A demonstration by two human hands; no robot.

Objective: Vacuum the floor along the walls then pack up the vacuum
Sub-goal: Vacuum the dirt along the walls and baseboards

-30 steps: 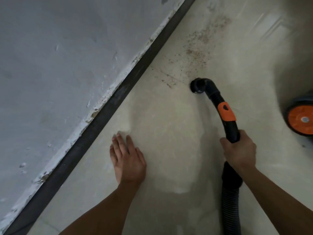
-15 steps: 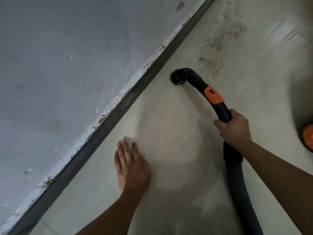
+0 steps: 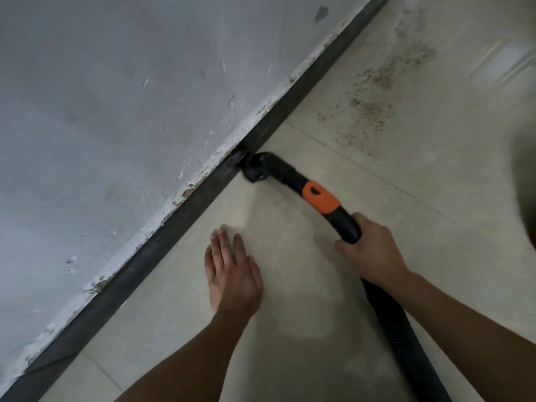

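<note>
At the skirting (image 3: 185,213): my nozzle (image 3: 256,169) may snag on it.
Right hand (image 3: 374,253): grips wand (image 3: 293,179).
Left hand (image 3: 232,274): flat on floor (image 3: 435,227).
Far right: dirt (image 3: 368,103) I could miss.

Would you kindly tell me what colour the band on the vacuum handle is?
Orange band, seen clearly in the head view.

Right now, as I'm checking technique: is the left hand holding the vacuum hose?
No, the left hand lies flat on the floor tile, while only the right hand grips the vacuum hose handle.
</note>
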